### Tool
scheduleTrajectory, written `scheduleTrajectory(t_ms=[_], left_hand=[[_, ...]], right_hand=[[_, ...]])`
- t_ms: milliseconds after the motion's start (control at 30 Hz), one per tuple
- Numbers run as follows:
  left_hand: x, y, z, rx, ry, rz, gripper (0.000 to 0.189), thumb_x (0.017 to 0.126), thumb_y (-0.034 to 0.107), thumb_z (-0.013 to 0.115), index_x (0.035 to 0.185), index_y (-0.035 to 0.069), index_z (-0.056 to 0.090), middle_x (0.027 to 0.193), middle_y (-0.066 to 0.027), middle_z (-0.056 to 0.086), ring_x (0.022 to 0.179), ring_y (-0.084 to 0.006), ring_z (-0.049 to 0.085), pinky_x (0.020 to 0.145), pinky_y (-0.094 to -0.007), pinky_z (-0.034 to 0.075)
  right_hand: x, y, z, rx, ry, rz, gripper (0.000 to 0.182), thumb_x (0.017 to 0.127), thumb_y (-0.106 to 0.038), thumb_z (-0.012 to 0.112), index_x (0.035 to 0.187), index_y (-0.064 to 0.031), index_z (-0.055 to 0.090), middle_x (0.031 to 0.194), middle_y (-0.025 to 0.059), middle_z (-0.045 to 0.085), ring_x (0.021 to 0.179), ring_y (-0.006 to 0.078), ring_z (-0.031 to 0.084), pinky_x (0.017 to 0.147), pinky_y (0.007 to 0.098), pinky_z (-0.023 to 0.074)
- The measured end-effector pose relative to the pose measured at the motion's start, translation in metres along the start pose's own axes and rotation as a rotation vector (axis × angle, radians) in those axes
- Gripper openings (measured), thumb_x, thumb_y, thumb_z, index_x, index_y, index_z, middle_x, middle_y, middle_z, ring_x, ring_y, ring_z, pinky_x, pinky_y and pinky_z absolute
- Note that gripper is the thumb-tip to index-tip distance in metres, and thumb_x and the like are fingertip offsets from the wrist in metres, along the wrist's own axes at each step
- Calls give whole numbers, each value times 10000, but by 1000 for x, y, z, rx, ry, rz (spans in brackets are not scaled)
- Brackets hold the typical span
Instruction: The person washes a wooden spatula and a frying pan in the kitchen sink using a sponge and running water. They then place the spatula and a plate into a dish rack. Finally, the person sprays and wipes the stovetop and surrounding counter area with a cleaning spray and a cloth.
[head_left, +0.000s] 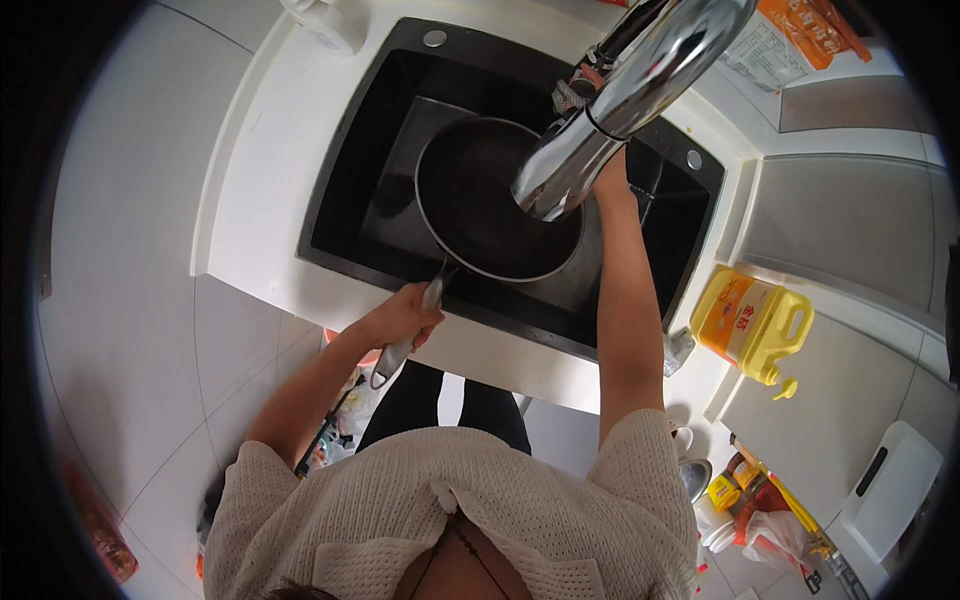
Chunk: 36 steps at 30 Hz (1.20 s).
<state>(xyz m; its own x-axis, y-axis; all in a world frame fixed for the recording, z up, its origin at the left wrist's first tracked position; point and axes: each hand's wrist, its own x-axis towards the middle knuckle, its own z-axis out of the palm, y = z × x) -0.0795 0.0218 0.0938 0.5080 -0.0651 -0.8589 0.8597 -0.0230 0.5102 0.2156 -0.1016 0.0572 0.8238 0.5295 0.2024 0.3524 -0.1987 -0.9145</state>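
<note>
My left hand (409, 317) is closed around the grey handle of a dark frying pan (480, 199). The pan is over the black sink (360, 274), its inside facing up and its handle reaching across the front rim. A chrome faucet (637, 97) comes down above the pan's right side; I cannot tell whether water runs. My right arm stretches past the pan to the back of the sink. There my right hand (592, 84) is mostly hidden behind the faucet, near a silvery mesh item (568, 97); what it grips is unclear.
A yellow oil jug (750, 322) is right of the sink, with a crumpled silvery item (678, 351) beside it. A white bottle (326, 26) stands at the back left. Orange and white packages (787, 41) lie at the back right. Jars and bags are low at the right.
</note>
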Motion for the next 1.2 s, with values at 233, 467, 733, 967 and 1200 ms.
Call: scheduleTrajectory(t_ms=[233,467,733,967,1200], left_hand=[[13,-24,-9,-118,-54,30,163,820,107,547,856,31,407,575,-55,477,416,-130,459,388,-291,394],[14,-28,-9,-134,-60,38,163,831,117,546,854,29,411,565,-51,472,419,-129,465,393,-290,405],[16,-37,-8,-143,-47,32,174,848,142,545,857,33,409,565,-52,471,425,-129,470,399,-289,410],[23,-36,-7,-74,-55,50,182,862,154,528,921,30,408,578,-60,487,425,-131,477,425,-282,423],[19,-33,1,14,21,23,273,877,145,488,1049,-48,399,592,-89,510,424,-142,493,433,-277,431]], right_hand=[[1,7,16,-137,186,-174,280,762,83,465,1020,21,555,932,234,600,928,373,579,750,324,453],[-2,10,18,-170,192,-226,226,780,54,465,976,12,570,861,190,630,842,304,629,718,318,465],[-16,-2,24,676,174,343,410,929,-311,349,1116,20,503,1057,76,545,954,197,508,849,324,398],[-153,216,-4,-774,-42,45,462,883,-268,487,1285,-64,384,1330,137,381,1170,317,420,924,404,372],[-147,154,111,-495,-685,618,626,914,-400,363,1366,8,219,1442,229,95,1332,321,150,1070,364,155]])
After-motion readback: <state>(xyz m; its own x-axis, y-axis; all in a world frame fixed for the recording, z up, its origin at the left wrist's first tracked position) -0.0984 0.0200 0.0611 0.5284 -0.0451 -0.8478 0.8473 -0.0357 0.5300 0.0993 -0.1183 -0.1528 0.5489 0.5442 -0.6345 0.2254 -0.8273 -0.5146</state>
